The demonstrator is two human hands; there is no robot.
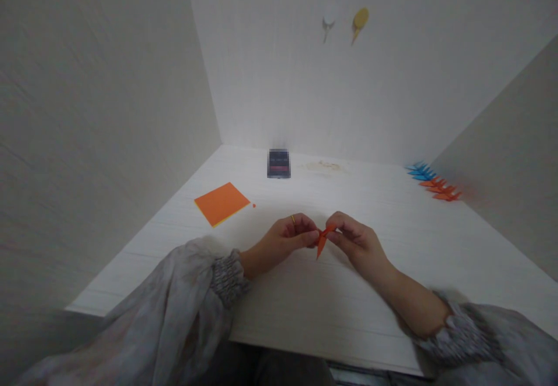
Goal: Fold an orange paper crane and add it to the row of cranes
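A small folded orange paper figure (321, 244), similar in shape to an origami crane, is held between my two hands above the white table. My left hand (291, 236), with a ring on one finger, pinches its left side. On the other side, my right hand (354, 239) grips the upper right part between thumb and fingertips. One pointed end of the paper hangs down toward me. The fingertips hide part of the folds.
A stack of orange paper sheets (222, 203) lies at the left, with a tiny orange scrap (254, 205) beside it. A dark blurred box (279, 164) stands near the back wall. Blue paper cranes (421, 171) and orange paper cranes (440, 189) line the right edge. Two hooks (360, 20) hang on the wall.
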